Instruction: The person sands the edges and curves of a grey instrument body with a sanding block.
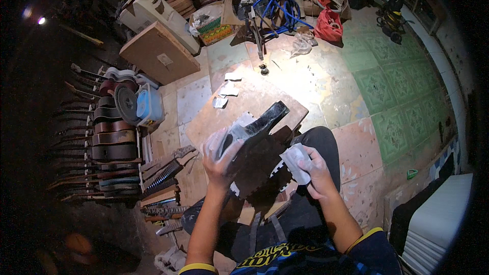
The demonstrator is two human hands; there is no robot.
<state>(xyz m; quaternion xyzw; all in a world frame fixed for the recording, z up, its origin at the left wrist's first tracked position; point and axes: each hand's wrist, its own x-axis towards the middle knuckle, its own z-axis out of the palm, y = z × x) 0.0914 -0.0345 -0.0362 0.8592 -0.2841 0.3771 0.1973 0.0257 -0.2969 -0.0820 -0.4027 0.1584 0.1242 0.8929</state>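
Observation:
My left hand (219,160), at centre, is closed round the left end of a long, black wooden piece (266,117) with whitish dust on it, which slants up to the right. My right hand (318,173), lower right of that piece and apart from it, grips a pale grey folded sheet (294,162), apparently abrasive paper. Below both lies a brown board (201,122) with three small white paper pieces (229,89) on it. Dark items under the black piece are in shadow and cannot be made out.
At left stand a rack of guitars (114,150), a plastic tub (150,106) and loose necks (168,173). Behind are a cardboard panel (153,46), blue hose (288,10) and red bag (328,30). A black-and-yellow tool (392,25) sits back right, white sheets (433,214) front right.

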